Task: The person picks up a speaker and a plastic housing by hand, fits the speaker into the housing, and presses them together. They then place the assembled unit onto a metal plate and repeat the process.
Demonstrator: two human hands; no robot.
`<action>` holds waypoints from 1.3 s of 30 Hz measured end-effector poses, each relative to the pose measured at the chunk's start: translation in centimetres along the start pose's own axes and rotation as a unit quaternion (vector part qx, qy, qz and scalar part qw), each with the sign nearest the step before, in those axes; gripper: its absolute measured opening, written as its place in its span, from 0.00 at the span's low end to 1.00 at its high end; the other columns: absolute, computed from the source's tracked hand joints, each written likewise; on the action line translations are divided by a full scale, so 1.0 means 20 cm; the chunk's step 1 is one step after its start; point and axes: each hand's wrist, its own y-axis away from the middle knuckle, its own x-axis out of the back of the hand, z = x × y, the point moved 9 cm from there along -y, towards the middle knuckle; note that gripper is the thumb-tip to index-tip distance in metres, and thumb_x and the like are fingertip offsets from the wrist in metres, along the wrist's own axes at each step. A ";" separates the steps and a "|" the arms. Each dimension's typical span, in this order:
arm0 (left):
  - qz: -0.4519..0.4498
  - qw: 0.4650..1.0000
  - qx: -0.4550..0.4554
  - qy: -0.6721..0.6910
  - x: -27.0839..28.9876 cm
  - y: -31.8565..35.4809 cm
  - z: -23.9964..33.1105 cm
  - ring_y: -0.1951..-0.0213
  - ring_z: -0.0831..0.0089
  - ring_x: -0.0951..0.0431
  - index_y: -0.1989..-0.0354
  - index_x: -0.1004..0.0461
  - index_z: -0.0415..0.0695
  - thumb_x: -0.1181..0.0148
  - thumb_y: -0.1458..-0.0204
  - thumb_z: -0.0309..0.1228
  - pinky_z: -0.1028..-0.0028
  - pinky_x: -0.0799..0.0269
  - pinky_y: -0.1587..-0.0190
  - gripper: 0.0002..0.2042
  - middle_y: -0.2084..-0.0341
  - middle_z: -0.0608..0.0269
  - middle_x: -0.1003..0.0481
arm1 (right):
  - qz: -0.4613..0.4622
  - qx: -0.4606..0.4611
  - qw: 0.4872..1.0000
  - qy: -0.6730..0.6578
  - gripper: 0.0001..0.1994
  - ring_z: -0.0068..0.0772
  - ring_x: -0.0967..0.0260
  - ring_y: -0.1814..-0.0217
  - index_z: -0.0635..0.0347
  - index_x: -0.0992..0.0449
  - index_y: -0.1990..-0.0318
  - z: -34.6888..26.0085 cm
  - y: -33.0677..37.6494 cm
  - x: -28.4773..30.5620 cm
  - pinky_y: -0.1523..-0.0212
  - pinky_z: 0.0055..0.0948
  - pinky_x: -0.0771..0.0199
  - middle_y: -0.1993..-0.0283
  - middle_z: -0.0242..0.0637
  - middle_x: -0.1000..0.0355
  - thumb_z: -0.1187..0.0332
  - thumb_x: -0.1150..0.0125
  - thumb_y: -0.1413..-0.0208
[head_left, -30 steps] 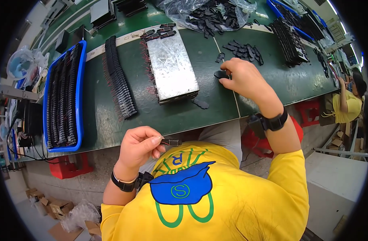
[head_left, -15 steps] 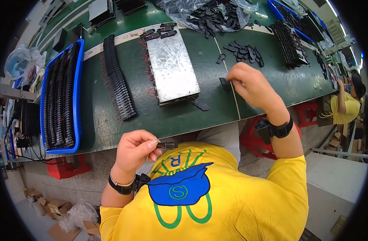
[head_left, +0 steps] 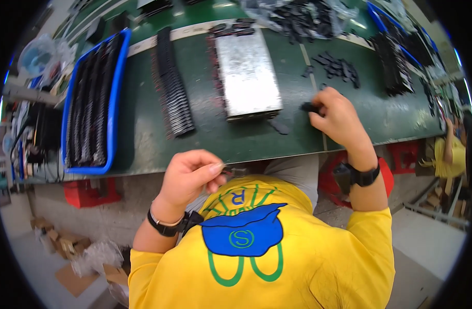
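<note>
Near the front edge of the bench, my left hand (head_left: 195, 174) pinches a small dark rectangular part (head_left: 237, 172) between thumb and fingers. The part is blurred. Over the green bench my right hand (head_left: 341, 121) has its fingers closed on a small black flat piece (head_left: 310, 107), partly hidden by the fingertips. Between the hands and farther off lies a silver metal plate (head_left: 249, 72) on a stack, with several small dark parts (head_left: 241, 28) on its far end and red wires along its left side. A loose black piece (head_left: 280, 126) lies by its near corner.
A long row of black parts (head_left: 175, 90) lies left of the plate, then a blue tray (head_left: 112, 118) of similar rows. Scattered black pieces (head_left: 340, 69) and a plastic bag (head_left: 344, 11) lie beyond my right hand. A black stack (head_left: 394, 69) stands right; a co-worker (head_left: 452, 154) sits beyond.
My right hand has closed on the black piece that was at its fingertips. My left hand keeps its pinch on the dark part. The whole view has shifted, with the bench things appearing farther right.
</note>
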 end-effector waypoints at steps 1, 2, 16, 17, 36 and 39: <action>-0.005 1.000 0.006 -0.005 -0.02 0.00 0.00 0.80 0.81 0.26 0.67 0.25 0.35 0.43 0.46 0.25 0.83 0.31 0.78 0.05 0.78 0.58 0.23 | 0.030 -0.003 0.999 -0.037 0.09 0.33 0.31 0.71 0.66 0.27 0.66 0.00 0.03 0.02 0.69 0.26 0.30 0.68 0.40 0.30 0.77 0.40 0.59; -0.009 1.000 0.010 -0.010 -0.02 -0.01 0.00 0.80 0.81 0.26 0.67 0.25 0.35 0.43 0.46 0.26 0.83 0.32 0.78 0.06 0.78 0.59 0.23 | 0.060 -0.006 0.995 -0.075 0.09 0.30 0.31 0.70 0.66 0.27 0.66 0.00 0.06 0.04 0.69 0.24 0.31 0.67 0.39 0.30 0.78 0.41 0.59; -0.002 1.000 0.003 0.008 -0.06 -0.04 -0.03 0.81 0.79 0.25 0.65 0.26 0.35 0.45 0.45 0.26 0.84 0.32 0.80 0.06 0.77 0.57 0.23 | 0.077 0.273 0.931 -0.228 0.16 0.39 0.31 0.70 0.63 0.26 0.67 -0.77 0.23 0.03 0.71 0.28 0.31 0.68 0.41 0.29 0.80 0.33 0.69; -0.008 1.000 0.005 0.008 -0.07 -0.04 -0.04 0.81 0.79 0.25 0.65 0.26 0.35 0.45 0.45 0.26 0.84 0.32 0.80 0.06 0.77 0.57 0.23 | 0.079 0.280 0.931 -0.219 0.16 0.40 0.31 0.70 0.63 0.26 0.67 -0.79 0.23 0.03 0.72 0.29 0.31 0.68 0.42 0.30 0.79 0.32 0.71; -0.033 0.998 0.022 0.039 -0.10 -0.03 -0.08 0.79 0.78 0.24 0.64 0.27 0.35 0.47 0.43 0.26 0.83 0.28 0.77 0.07 0.76 0.57 0.22 | 0.085 0.259 0.941 -0.201 0.14 0.43 0.27 0.69 0.65 0.27 0.67 -0.77 0.24 -0.06 0.69 0.30 0.26 0.65 0.45 0.26 0.80 0.34 0.67; -0.035 0.998 0.020 0.042 -0.10 -0.02 -0.08 0.78 0.77 0.23 0.64 0.27 0.35 0.48 0.43 0.26 0.82 0.28 0.76 0.07 0.76 0.57 0.22 | 0.086 0.259 0.941 -0.199 0.14 0.43 0.27 0.69 0.66 0.27 0.67 -0.77 0.24 -0.07 0.70 0.30 0.26 0.65 0.45 0.26 0.80 0.34 0.66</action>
